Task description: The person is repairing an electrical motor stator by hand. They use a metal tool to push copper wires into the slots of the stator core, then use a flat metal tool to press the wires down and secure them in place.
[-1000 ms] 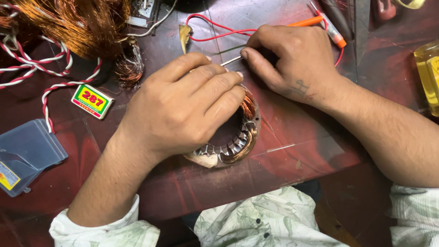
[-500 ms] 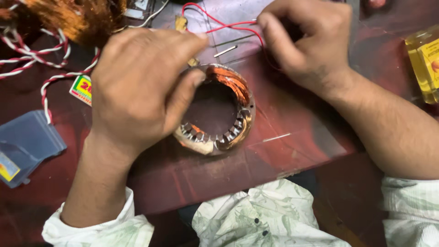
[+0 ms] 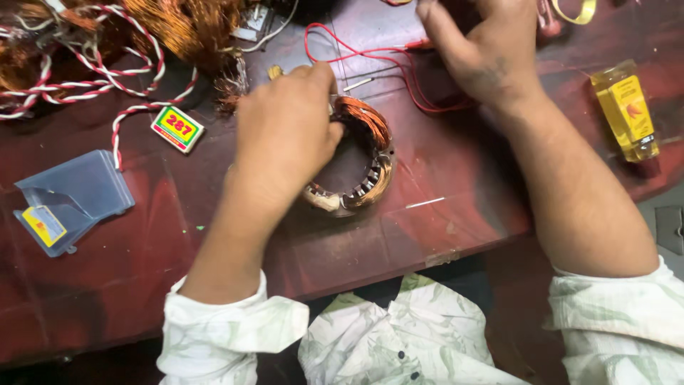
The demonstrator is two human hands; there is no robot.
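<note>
Left hand (image 3: 285, 135) palm down, fingers curled at centre. Right hand (image 3: 484, 50) far right, fingers bent, forearm angled inward.

Hand positions changed over the stator ring

The left hand (image 3: 285, 135) shifted off the stator ring (image 3: 356, 160), which it had covered a second earlier, and uncovered the copper winding (image 3: 362, 121) and the inner slots; its fingertips remained on the ring's upper rim. The right hand (image 3: 484, 50) withdrew from the ring toward the far table (image 3: 456, 235) edge, onto the red wire (image 3: 385, 53).
</note>
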